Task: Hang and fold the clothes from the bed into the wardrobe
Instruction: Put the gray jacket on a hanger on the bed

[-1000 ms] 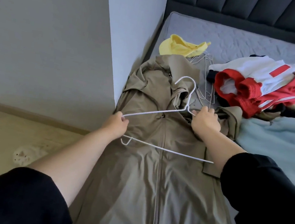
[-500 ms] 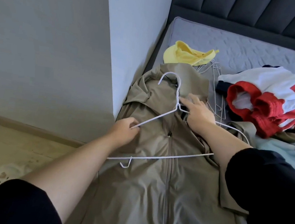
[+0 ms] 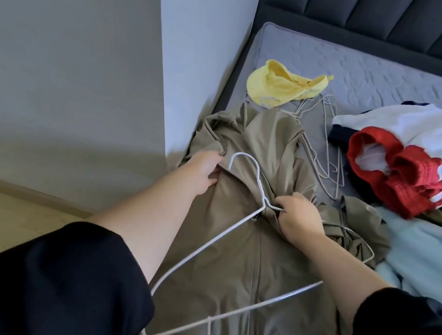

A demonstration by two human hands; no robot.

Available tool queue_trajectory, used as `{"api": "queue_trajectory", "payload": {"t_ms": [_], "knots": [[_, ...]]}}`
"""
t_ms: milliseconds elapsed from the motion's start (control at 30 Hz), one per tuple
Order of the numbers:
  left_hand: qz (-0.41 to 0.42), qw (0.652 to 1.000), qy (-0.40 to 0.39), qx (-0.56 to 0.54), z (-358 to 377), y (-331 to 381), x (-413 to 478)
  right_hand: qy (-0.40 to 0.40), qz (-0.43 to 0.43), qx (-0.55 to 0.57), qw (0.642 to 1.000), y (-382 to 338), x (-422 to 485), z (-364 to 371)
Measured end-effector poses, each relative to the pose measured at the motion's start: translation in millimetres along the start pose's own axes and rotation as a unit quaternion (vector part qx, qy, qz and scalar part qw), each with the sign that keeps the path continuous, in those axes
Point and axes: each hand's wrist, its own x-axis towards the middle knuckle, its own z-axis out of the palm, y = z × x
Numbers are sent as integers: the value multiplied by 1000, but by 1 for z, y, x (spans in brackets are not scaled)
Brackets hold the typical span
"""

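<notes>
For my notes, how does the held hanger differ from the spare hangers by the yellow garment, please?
The held hanger is over the khaki jacket, gripped by the right hand; the spare hangers lie untouched on the mattress. It is alone; they overlap. All are thin and white.

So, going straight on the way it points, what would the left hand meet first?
Probably the bunched collar of the khaki jacket, which the left hand grips; the hook of the white wire hanger lies just beyond.

The khaki zip-front jacket (image 3: pixel 242 269) lies front up and zipped at the left edge of the bed (image 3: pixel 369 74), collar farthest away, with a white wire hanger (image 3: pixel 221 239) tilted over its chest, hook toward the collar; a yellow garment (image 3: pixel 279 86) lies beyond it, and a red-and-white pile (image 3: pixel 414 160) and a light blue garment (image 3: pixel 429 253) lie to its right.
</notes>
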Motion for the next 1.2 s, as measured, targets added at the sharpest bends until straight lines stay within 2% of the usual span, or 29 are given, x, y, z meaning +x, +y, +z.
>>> {"api": "queue_trajectory", "payload": {"t_ms": [67, 133, 200, 267, 333, 400, 500, 600, 700, 800, 867, 933, 1067, 1200], "knots": [[7, 994, 31, -106, -5, 4, -3, 20, 13, 33, 999, 3, -5, 0], [15, 983, 21, -183, -11, 8, -12, 23, 28, 73, 997, 5, -5, -7], [9, 979, -19, -202, -17, 10, -27, 45, 33, 117, 992, 5, -4, -17], [4, 978, -48, -205, -20, 15, -43, 109, 35, 161, 980, 2, -4, -32], [2, 976, -53, -212, -22, 22, -57, 152, 47, 185, 970, -1, -4, -49], [12, 977, -45, -207, -25, 31, -73, 156, 61, 185, 968, -4, -7, -66], [33, 987, -43, -150, -32, 42, -104, 162, 72, 165, 970, -12, -18, -90], [17, 994, -81, -76, -44, 51, -144, 151, 62, 177, 971, -20, -35, -112], [27, 994, -103, 26, -51, 59, -186, 68, 42, 222, 972, -32, -59, -135], [67, 985, -83, 134, -55, 60, -223, -50, 11, 315, 948, -41, -88, -159], [98, 975, -59, 189, -56, 57, -244, -83, -12, 347, 934, -45, -111, -172], [111, 971, -42, 209, -58, 51, -263, -49, -9, 350, 935, -48, -132, -180], [109, 974, -12, 196, -62, 36, -294, 98, 63, 366, 923, -45, -166, -197], [110, 981, 77, 137, -55, 21, -316, 208, 126, 358, 901, -31, -189, -210]]}}
